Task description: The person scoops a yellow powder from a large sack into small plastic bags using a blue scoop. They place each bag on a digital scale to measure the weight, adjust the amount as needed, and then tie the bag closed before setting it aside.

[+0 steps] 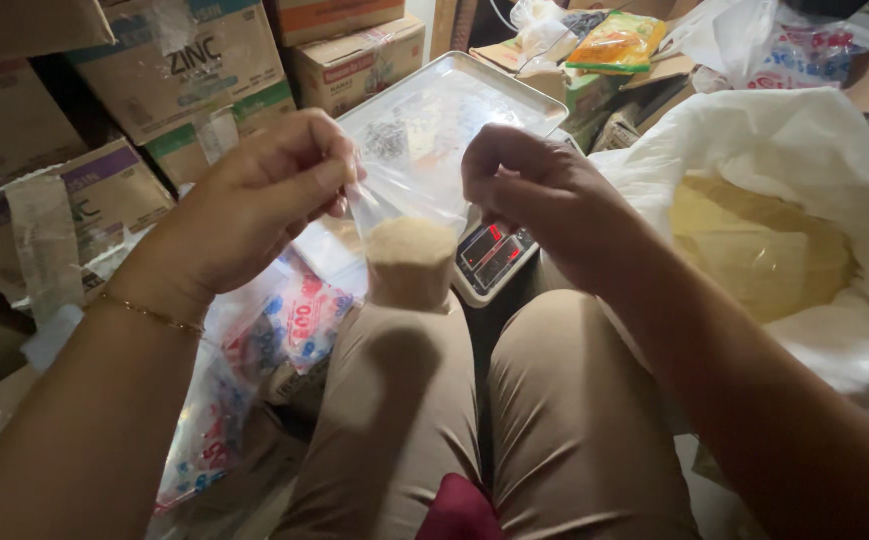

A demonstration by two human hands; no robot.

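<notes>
— Where the small clear bag (410, 225) hangs between your hands, what holds it?

— You hold it. Your left hand (265, 195) and right hand (530, 185) each pinch a side of its mouth, fingers closed on the plastic. Its tan powder sits at the bottom, just above your left knee (395, 340); its long axis runs straight down from your fingers.

— Which hand is nearer?

— Neither; both grip it equally.

— Surroundings?

— A scale (495, 255) with a metal tray (515, 95) stands just behind the bag. A big white sack (805, 150) lies open at your right, printed bags (275, 340) at your left, cartons (185, 70) beyond. Nothing stands in the way.
</notes>
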